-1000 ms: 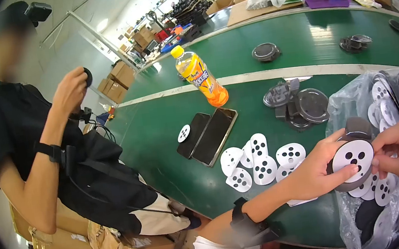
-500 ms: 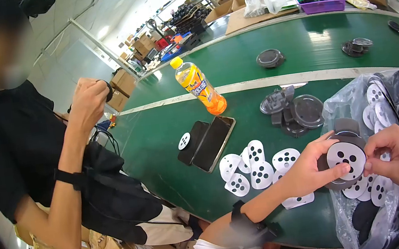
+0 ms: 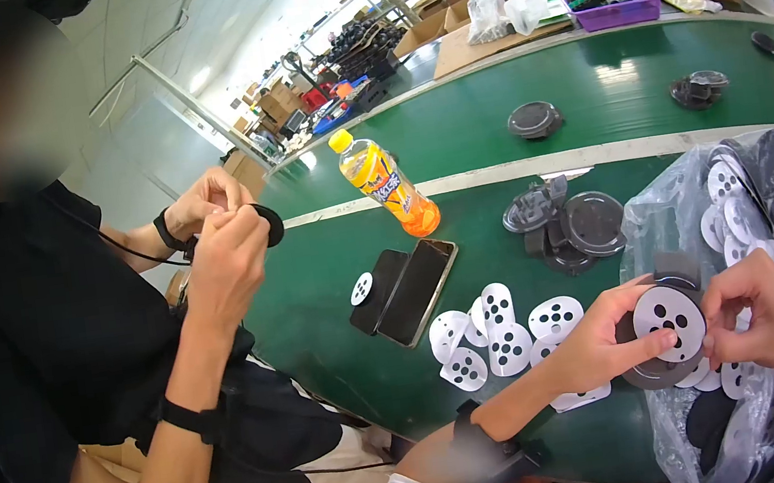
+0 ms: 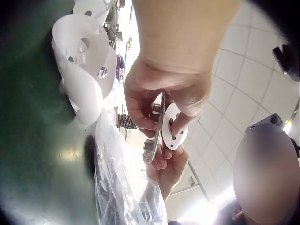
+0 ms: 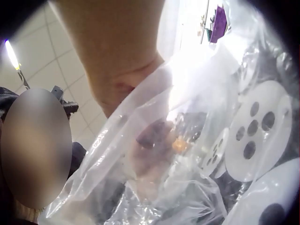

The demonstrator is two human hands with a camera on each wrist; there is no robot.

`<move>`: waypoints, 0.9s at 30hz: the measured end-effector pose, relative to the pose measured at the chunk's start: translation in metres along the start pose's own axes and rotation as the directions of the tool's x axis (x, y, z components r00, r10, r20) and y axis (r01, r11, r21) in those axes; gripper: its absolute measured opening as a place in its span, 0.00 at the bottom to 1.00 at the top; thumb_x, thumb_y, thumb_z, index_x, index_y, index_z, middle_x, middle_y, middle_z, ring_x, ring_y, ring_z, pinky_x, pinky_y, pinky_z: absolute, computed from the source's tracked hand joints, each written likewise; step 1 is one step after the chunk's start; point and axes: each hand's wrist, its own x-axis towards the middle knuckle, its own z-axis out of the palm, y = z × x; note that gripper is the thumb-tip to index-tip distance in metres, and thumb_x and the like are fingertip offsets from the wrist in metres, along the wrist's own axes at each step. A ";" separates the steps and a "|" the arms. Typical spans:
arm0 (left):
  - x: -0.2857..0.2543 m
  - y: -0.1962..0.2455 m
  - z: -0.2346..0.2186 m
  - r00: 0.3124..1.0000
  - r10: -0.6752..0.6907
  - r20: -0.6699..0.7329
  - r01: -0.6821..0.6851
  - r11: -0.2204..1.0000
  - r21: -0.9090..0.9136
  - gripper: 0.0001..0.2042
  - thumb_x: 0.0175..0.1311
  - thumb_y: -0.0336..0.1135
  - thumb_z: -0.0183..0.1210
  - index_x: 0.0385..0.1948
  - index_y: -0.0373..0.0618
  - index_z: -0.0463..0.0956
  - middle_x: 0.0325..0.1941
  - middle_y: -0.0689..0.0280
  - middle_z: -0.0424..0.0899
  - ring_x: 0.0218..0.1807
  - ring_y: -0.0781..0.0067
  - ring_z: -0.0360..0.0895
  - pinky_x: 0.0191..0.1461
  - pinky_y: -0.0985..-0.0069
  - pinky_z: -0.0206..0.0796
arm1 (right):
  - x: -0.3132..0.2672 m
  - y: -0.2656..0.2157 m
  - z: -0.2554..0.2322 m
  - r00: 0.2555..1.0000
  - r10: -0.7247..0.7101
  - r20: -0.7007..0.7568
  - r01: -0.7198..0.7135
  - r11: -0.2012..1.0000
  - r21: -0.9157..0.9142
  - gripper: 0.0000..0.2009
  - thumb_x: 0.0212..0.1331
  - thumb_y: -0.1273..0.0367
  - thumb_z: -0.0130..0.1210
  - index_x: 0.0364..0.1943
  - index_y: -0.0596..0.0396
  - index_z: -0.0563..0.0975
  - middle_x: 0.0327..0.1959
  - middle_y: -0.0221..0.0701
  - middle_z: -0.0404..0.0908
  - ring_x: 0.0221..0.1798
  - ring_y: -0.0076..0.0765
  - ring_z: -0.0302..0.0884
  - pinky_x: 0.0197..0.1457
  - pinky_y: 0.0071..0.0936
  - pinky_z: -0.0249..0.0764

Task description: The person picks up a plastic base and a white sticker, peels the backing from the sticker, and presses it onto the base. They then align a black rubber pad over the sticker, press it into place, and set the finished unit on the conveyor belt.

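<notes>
One dark, thin round plate sat in the grip of the left hand, above the near right part of the smooth green table. That hand's fingers curled behind the plate, and its thumb pressed on a matte white disc at the front, dotted with round holes. The right hand pinched the disc's edge between thumb and forefinger; cloudy film veiled it in the right wrist view. Just beneath lay a crinkled, transparent plastic bag of similar perforated discs. More thin white cutouts overlapped near the left forearm. Beyond them were a flat rectangular phone, an orange drink bottle and a pile of dark round parts, glossy on top. At left, a black-clad person held a black round piece.
</notes>
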 end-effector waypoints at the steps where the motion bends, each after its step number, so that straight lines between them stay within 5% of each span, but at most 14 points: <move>1: 0.000 0.004 0.000 0.999 -0.015 0.035 0.016 0.999 -0.044 0.18 0.53 0.33 0.60 0.45 0.38 0.70 0.48 0.64 0.72 0.54 0.74 0.64 0.57 0.75 0.55 | 0.001 -0.001 0.000 1.000 0.004 0.000 -0.004 1.000 0.003 0.03 0.39 0.78 0.56 0.18 0.61 0.73 0.16 0.29 0.77 0.18 0.17 0.74 0.23 0.12 0.69; 5: -0.001 0.011 0.000 0.999 -0.002 0.033 0.004 0.998 -0.070 0.16 0.52 0.30 0.60 0.42 0.36 0.71 0.38 0.68 0.76 0.39 0.83 0.72 0.40 0.83 0.66 | 0.002 -0.006 -0.004 0.992 0.001 0.126 0.000 1.000 -0.009 0.03 0.42 0.77 0.55 0.21 0.59 0.72 0.15 0.25 0.75 0.17 0.14 0.71 0.20 0.12 0.64; 9: 0.002 0.019 -0.003 0.994 0.020 0.103 -0.021 1.000 0.006 0.10 0.49 0.29 0.61 0.33 0.38 0.74 0.35 0.65 0.75 0.37 0.77 0.71 0.41 0.80 0.62 | 0.000 -0.012 -0.006 0.976 0.031 0.215 -0.051 0.995 0.086 0.02 0.45 0.78 0.52 0.22 0.58 0.71 0.15 0.23 0.72 0.18 0.14 0.70 0.20 0.13 0.62; 15: -0.001 0.016 0.006 0.996 -0.079 0.038 0.086 0.962 -0.261 0.08 0.51 0.26 0.60 0.32 0.37 0.72 0.34 0.67 0.72 0.34 0.83 0.70 0.29 0.87 0.64 | 0.002 -0.003 -0.004 0.966 0.031 0.257 -0.088 0.973 0.214 0.02 0.46 0.77 0.50 0.23 0.60 0.70 0.15 0.27 0.73 0.18 0.16 0.71 0.20 0.14 0.63; 19: -0.002 0.013 0.004 0.998 -0.012 0.055 0.026 0.966 -0.257 0.10 0.52 0.27 0.59 0.36 0.37 0.71 0.35 0.66 0.73 0.34 0.83 0.71 0.31 0.86 0.65 | 0.003 -0.005 -0.006 0.960 0.038 0.276 -0.115 0.957 0.266 0.02 0.48 0.76 0.49 0.23 0.60 0.70 0.18 0.26 0.73 0.20 0.17 0.73 0.22 0.14 0.65; 22: -0.004 0.017 0.003 0.993 -0.117 0.023 0.118 0.937 -0.328 0.13 0.54 0.28 0.58 0.40 0.37 0.69 0.38 0.65 0.75 0.38 0.82 0.72 0.36 0.85 0.66 | 0.004 -0.001 -0.007 0.967 0.018 0.255 -0.085 0.964 0.252 0.02 0.51 0.77 0.51 0.25 0.61 0.71 0.21 0.27 0.75 0.22 0.17 0.74 0.23 0.12 0.66; 24: -0.003 0.015 0.004 1.000 -0.017 0.014 0.020 0.960 -0.280 0.15 0.55 0.28 0.57 0.44 0.36 0.67 0.40 0.64 0.76 0.40 0.81 0.72 0.39 0.84 0.65 | 0.004 0.001 -0.007 0.969 -0.016 0.246 -0.044 0.971 0.234 0.02 0.52 0.77 0.53 0.27 0.61 0.72 0.23 0.28 0.77 0.24 0.17 0.76 0.24 0.11 0.68; 27: -0.004 0.022 0.010 0.998 -0.059 -0.020 0.050 0.947 -0.317 0.13 0.54 0.28 0.57 0.41 0.36 0.68 0.38 0.66 0.76 0.39 0.82 0.71 0.39 0.84 0.66 | 0.003 0.000 -0.007 0.962 0.034 0.271 -0.117 0.949 0.294 0.02 0.52 0.78 0.53 0.28 0.61 0.72 0.23 0.28 0.76 0.23 0.17 0.75 0.24 0.11 0.68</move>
